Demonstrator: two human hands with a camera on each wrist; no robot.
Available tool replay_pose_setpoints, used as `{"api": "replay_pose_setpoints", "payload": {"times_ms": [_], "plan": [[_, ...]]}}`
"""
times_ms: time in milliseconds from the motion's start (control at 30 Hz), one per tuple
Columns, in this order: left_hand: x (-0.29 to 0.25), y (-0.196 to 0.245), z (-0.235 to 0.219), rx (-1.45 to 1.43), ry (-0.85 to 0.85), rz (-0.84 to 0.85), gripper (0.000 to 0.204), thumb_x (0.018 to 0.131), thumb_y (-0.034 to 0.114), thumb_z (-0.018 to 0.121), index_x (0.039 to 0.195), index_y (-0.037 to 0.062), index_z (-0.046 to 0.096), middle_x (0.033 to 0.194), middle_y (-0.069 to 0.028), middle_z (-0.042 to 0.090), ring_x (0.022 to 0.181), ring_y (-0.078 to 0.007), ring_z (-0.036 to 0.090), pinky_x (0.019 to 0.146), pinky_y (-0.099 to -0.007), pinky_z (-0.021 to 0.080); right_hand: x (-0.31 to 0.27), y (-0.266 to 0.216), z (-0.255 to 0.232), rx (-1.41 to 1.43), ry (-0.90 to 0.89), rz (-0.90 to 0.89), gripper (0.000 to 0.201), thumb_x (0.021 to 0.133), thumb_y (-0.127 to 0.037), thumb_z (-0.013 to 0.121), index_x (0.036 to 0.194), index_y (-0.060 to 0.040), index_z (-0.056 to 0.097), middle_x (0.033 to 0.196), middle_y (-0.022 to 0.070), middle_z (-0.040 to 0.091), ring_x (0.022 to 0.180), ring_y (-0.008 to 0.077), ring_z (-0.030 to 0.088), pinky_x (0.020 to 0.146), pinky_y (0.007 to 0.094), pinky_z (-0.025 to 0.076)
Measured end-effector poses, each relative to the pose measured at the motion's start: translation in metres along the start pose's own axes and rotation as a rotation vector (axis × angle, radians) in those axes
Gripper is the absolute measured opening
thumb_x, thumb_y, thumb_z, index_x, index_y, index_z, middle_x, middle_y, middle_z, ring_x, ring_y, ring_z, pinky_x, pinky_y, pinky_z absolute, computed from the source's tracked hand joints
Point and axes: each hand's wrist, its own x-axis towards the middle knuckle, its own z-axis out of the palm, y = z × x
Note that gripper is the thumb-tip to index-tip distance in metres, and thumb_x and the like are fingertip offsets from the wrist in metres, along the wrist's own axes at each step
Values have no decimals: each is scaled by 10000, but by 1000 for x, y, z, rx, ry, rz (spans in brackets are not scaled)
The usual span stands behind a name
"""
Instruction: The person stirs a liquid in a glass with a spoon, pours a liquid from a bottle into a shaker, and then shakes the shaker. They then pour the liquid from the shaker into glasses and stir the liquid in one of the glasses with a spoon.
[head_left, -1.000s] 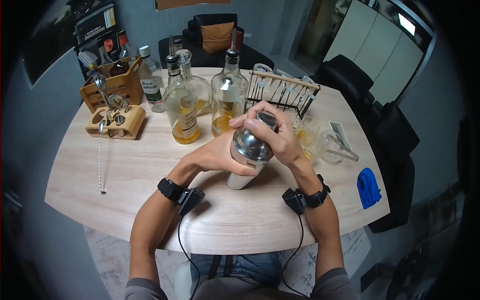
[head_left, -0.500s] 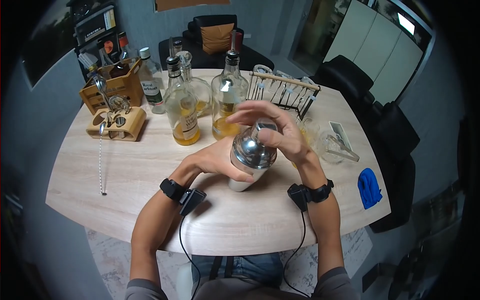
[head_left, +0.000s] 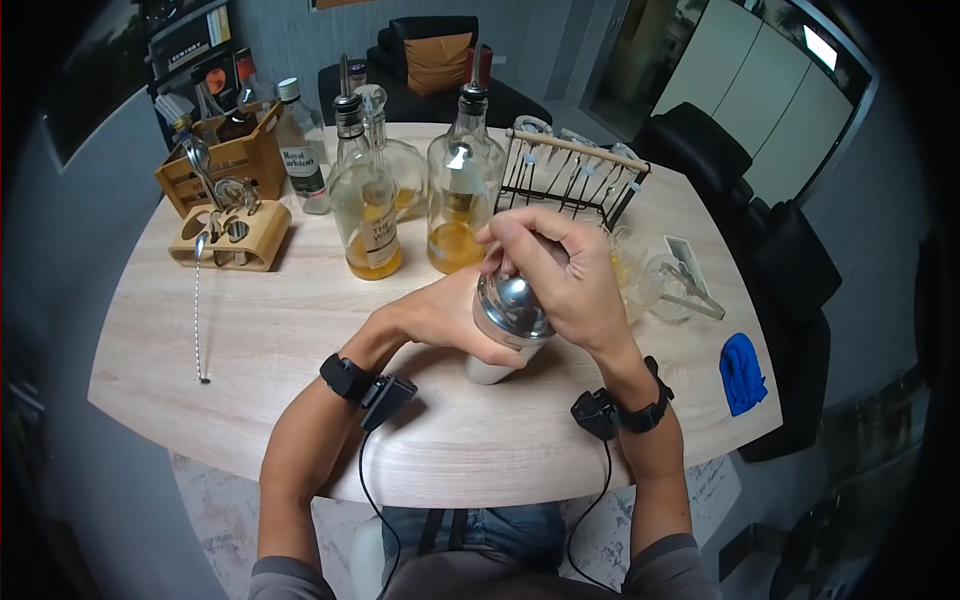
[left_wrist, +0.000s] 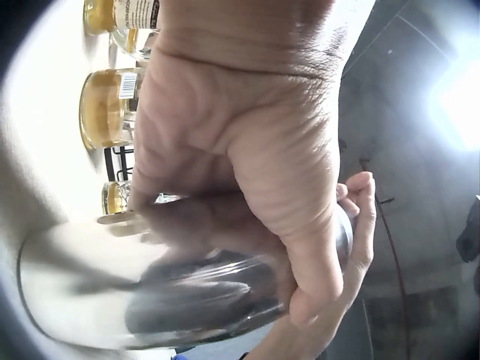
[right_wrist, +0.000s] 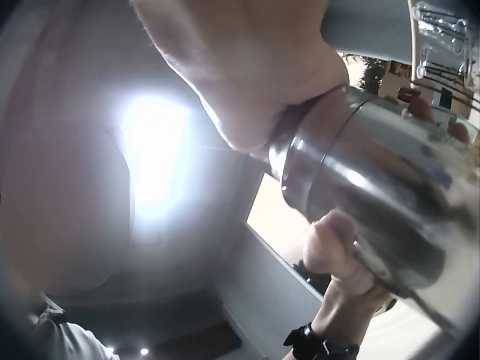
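Note:
A polished metal cocktail shaker (head_left: 512, 303) stands slightly tilted on the table in front of the person. My left hand (head_left: 448, 315) wraps round its body, thumb across the near side. In the left wrist view, the palm and thumb lie along the shaker's shiny wall (left_wrist: 202, 300). From above, my right hand (head_left: 570, 278) grips the shaker's small cap with curled fingers, which hide the cap in the head view. The right wrist view shows the shaker's shoulder (right_wrist: 337, 161) below that hand, with the left thumb (right_wrist: 330, 244) against the metal.
Pour-spout bottles (head_left: 372, 225) (head_left: 462, 200) with amber liquid stand behind the hands. A wooden bar-tool stand (head_left: 265, 240) and bar spoon (head_left: 198, 310) are at left, a bottle crate (head_left: 265, 165) behind. At right are a glass rack (head_left: 575, 185), glass bowl with tongs (head_left: 672, 295) and blue cloth (head_left: 742, 375).
My right hand had its fingers raised and spread around the cap half a second ago; now they are curled down over it. The left hand keeps its hold on the shaker.

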Motion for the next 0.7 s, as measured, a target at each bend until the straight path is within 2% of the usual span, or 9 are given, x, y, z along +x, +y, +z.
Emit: {"api": "replay_pose_setpoints", "payload": {"times_ms": [67,133,200,233,300,333,400,533,700], "plan": [[2,1,2,-31,-3,-44,915,612,314,956,1333,-5,494,1263,-100,588,1177,-220,573,1044,-358,466,-1,1,-1,-31,20,17,231,1007,-192,625,1029,14,728,862,74,724,773,106,684,711,236,539],[4,2,3,-14,3,10,917,630,307,941,1359,-8,482,1271,-100,588,1177,-222,580,1049,-359,468,1,-1,-5,-63,41,27,242,1007,-202,630,1067,14,720,895,83,724,792,115,688,724,243,545],[5,2,6,-44,3,31,911,645,312,930,1368,-9,478,1274,-99,588,1178,-224,582,1049,-359,470,3,-5,-14,103,-85,142,398,979,-260,689,1264,8,616,935,83,716,876,128,689,826,256,546],[5,3,6,-75,4,51,905,660,318,919,1377,-9,474,1277,-99,588,1180,-225,584,1049,-359,472,3,-3,-17,103,-84,138,398,979,-260,689,1264,8,616,935,83,716,876,128,689,826,256,546],[5,4,6,-85,5,29,900,671,327,910,1383,-8,474,1282,-103,586,1188,-226,582,1049,-361,474,3,3,-20,85,-118,-8,767,858,-307,819,1452,-3,441,1039,112,718,979,174,696,944,318,534],[4,5,5,-100,5,5,895,682,337,902,1389,-7,473,1287,-107,585,1197,-227,579,1049,-364,475,3,3,-23,85,-119,-9,767,858,-307,819,1452,-3,441,1039,112,718,979,174,696,944,318,534],[5,-3,4,-105,14,20,888,689,343,896,1390,-6,475,1297,-112,581,1199,-230,579,1047,-365,476,4,3,-27,65,-167,131,1019,729,-308,912,1514,0,341,1117,131,703,1070,221,687,1020,370,506],[9,-10,6,-102,60,75,862,704,347,880,1387,-5,489,1302,-127,583,1204,-236,576,1047,-366,472,6,8,-25,44,-154,192,1018,702,-257,919,1504,14,354,1142,131,697,1093,230,681,1019,372,507],[7,-2,7,-108,78,20,841,713,354,867,1375,-7,495,1283,-127,586,1200,-236,567,1050,-363,455,5,15,-31,28,-169,145,1060,648,-228,928,1499,36,353,1085,100,712,1099,212,675,1014,363,504]]}}
